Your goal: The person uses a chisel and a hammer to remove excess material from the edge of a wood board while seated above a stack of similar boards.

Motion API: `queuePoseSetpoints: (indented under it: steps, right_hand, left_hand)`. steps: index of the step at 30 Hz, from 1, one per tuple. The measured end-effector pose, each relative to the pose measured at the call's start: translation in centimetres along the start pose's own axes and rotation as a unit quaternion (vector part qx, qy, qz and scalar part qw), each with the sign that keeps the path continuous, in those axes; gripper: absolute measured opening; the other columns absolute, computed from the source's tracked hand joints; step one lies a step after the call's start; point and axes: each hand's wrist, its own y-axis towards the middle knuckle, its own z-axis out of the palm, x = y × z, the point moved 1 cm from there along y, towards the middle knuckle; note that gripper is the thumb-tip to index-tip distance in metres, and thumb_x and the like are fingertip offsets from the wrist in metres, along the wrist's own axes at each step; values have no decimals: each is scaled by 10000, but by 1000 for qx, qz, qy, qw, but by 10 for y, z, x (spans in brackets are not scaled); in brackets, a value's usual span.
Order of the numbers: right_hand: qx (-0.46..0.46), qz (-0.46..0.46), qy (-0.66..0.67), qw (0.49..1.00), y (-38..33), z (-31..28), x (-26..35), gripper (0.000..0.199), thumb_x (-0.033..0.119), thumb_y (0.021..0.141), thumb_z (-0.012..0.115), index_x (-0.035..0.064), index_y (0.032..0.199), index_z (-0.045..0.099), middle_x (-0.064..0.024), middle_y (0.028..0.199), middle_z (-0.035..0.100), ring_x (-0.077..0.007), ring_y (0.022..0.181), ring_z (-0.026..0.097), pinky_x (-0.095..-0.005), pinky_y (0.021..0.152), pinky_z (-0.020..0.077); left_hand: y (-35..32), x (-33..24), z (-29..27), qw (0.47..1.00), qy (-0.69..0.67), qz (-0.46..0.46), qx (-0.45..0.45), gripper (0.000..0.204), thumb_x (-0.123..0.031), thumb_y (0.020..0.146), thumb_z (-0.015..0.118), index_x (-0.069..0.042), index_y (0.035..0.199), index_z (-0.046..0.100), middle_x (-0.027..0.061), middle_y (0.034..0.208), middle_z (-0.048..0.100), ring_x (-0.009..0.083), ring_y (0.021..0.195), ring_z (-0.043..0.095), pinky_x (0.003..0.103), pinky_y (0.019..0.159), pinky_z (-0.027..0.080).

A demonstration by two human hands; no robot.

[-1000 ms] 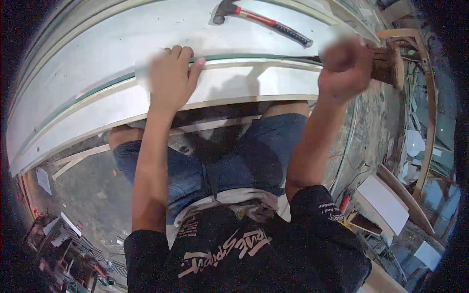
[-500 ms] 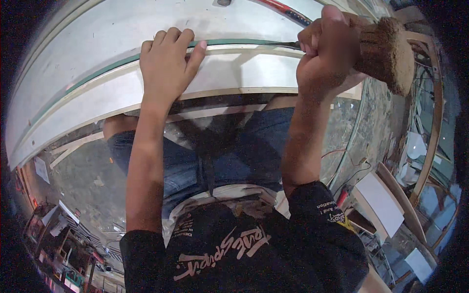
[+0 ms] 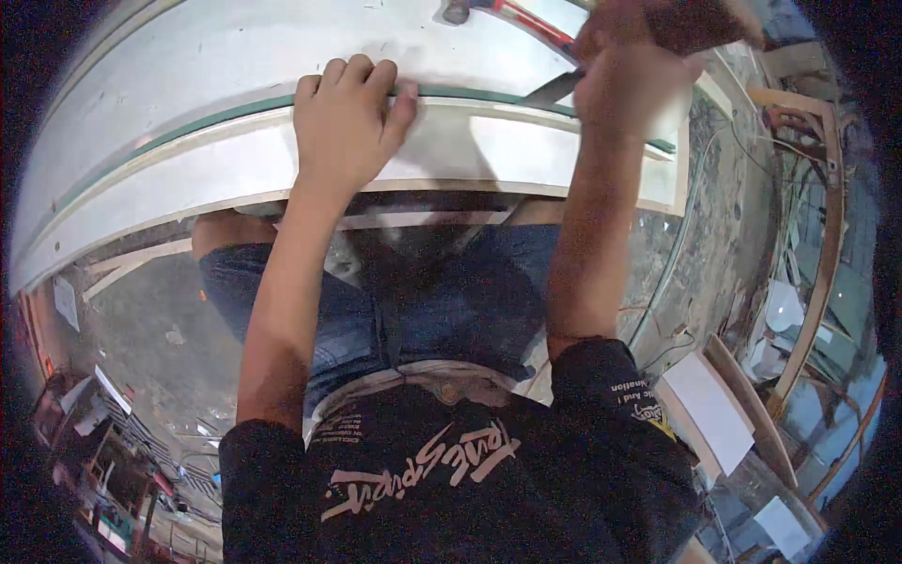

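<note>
A partly open left hand [image 3: 346,127] rests over a thin green strip [image 3: 470,93] along a white panel [image 3: 235,70]; the right hand [image 3: 628,80] clenches a dark blade [image 3: 552,89] beside it. The strip looks light, bendy, best pinned flat.

A dark blade [image 3: 552,89] slants over a narrow green strip [image 3: 465,92] on the white board [image 3: 225,56].

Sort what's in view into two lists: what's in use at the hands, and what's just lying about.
In use:
green strip under the left hand
bladed tool in the right hand
white panel beneath

Apparently lying about:
red-handled hammer on the panel, though it may belong
white board, lower right
white sheet, bottom right
</note>
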Motion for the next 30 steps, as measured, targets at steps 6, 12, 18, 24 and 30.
queuePoseSetpoints:
  steps: [6, 12, 18, 24, 30]
  right_hand:
    - [72, -36, 96, 992, -3, -58, -19, 209, 102, 908, 701, 164, 1079, 598, 27, 736, 583, -178, 657, 549, -285, 601, 454]
    - [47, 10, 264, 963, -13, -57, -38, 268, 21, 872, 761, 141, 1005, 561, -19, 789, 616, -123, 543, 513, -245, 406, 356]
    - [7, -4, 202, 979, -19, -34, -17, 229, -50, 836, 720, 80, 941, 564, -9, 697, 529, -85, 454, 416, -258, 411, 315]
    - [139, -56, 80, 986, -15, -51, -10, 174, -60, 848, 711, 51, 876, 580, -10, 659, 515, -85, 475, 418, -268, 437, 319]
    - [197, 62, 247, 947, -5, -66, -27, 183, -113, 843, 659, 50, 880, 583, -25, 681, 503, -110, 541, 427, -299, 508, 382]
  left_hand:
    - [0, -2, -1, 1000, 11, 7, -20, 302, -384, 949, 612, -103, 997, 710, 61, 921, 646, 261, 916, 607, 434, 814, 411]
    - [0, -3, 5, 999, 38, 12, -35, 278, -354, 932, 624, -103, 1012, 711, 67, 937, 648, 261, 927, 603, 442, 836, 409]
    - [1, -7, 0, 999, 35, 6, -2, 278, -359, 942, 611, -106, 1020, 694, 74, 962, 648, 276, 954, 604, 456, 838, 403]
    - [3, -8, -4, 999, 41, 6, 20, 296, -374, 976, 570, -108, 1053, 675, 87, 995, 648, 295, 984, 606, 476, 851, 416]
    - [7, -3, -5, 997, 43, 3, 67, 315, -376, 979, 554, -107, 1063, 694, 94, 987, 660, 287, 980, 610, 474, 850, 417]
